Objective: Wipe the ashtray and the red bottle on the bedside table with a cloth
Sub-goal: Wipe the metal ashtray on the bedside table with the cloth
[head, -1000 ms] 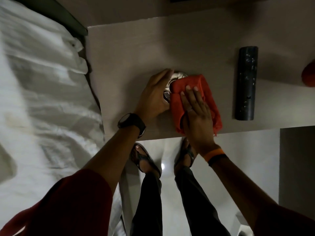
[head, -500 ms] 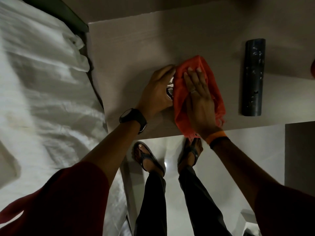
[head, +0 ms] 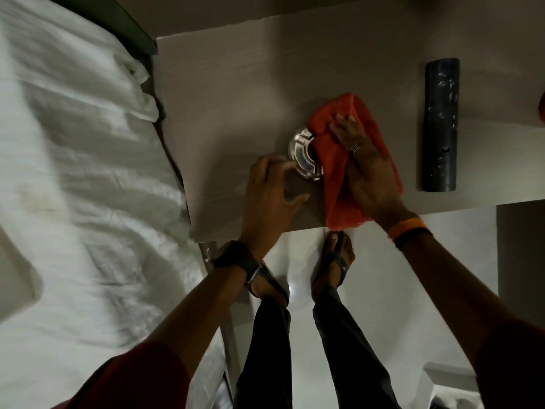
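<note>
A shiny metal ashtray [head: 302, 154] sits on the beige bedside table [head: 224, 93]. An orange-red cloth [head: 333, 172] covers its right half. My right hand [head: 368, 169] lies flat on the cloth and presses it down. My left hand [head: 271, 193] rests on the table just left of and below the ashtray, fingers curled apart, fingertips near its rim, holding nothing. Only a sliver of the red bottle [head: 542, 107] shows at the right edge of the view.
A dark cylindrical remote-like object [head: 440, 125] lies on the table right of the cloth. A bed with white sheets [head: 82, 187] borders the table on the left. The table's front edge runs just below my hands; my feet in sandals stand on the pale floor [head: 368, 290].
My left hand has let go of the ashtray and drawn back toward the table's front edge, uncovering its left half. My right hand has slid the cloth further right and away from me.
</note>
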Motion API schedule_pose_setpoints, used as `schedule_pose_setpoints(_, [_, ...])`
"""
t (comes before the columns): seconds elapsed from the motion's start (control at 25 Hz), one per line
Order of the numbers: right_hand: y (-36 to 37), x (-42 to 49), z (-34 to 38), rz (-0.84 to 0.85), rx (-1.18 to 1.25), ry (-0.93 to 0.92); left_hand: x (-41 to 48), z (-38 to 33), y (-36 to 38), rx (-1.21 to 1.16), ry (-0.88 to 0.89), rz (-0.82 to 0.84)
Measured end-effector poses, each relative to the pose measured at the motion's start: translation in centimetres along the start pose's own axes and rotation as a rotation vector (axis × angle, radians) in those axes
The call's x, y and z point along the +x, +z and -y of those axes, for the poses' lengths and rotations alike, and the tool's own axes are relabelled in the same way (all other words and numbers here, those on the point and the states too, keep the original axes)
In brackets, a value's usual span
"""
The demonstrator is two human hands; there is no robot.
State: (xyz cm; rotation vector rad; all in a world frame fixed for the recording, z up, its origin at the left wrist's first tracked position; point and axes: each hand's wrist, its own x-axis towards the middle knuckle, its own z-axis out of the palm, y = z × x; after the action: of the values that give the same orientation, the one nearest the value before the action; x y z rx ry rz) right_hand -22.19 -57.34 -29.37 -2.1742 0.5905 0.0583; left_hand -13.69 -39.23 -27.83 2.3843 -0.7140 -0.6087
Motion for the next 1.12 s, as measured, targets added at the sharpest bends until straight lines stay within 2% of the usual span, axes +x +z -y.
schedule_pose_setpoints(0.16, [0.0, 1.4, 0.4, 0.066, -0.148, -0.132, 5.5, -0.4, -0.6, -0.034, 0.117, 0.138])
schedule_pose_setpoints(0.28, [2.5, -1.6, 1.2, -0.035, -0.2, -0.064, 6.6, -0.2, 0.2, -0.008, 0.208, 0.109])
schedule_pose_setpoints(0.4, [4.5, -6.0, 2.1, -0.066, -0.244, -0.004, 5.1, 0.1, 0.6, -0.01, 0.133, 0.097])
schedule_pose_setpoints(0.56, [3.7, 0.3, 2.1, -0.114, -0.244, -0.03, 4.7, 0.0, 1.3, -0.014, 0.158, -0.007])
schedule_pose_setpoints(0.64, [4.6, -0.8, 2.3, -0.177, -0.222, -0.01, 4.7, -0.1, 1.3, -0.03, 0.132, -0.032])
schedule_pose_setpoints(0.76, [6.2, -5.2, 2.8, -0.149, -0.222, -0.01, 4.3, -0.2, 1.3, -0.034, 0.097, -0.028])
schedule_pose_setpoints(0.88, [4.7, -1.0, 2.6, -0.169, -0.134, 0.035, 3.1, -0.5, 1.7, -0.078, 0.053, -0.022])
schedule_pose_setpoints(1.0, [2.4, 1.6, 1.8, -0.101, -0.035, -0.028, 1.9, 0.1, 0.6, -0.12, 0.059, 0.023])
schedule_pose_setpoints(1.12, [0.1, 2.2, 0.5, 0.076, 0.032, -0.083, 3.7, 0.7, -0.9, -0.06, 0.128, 0.136])
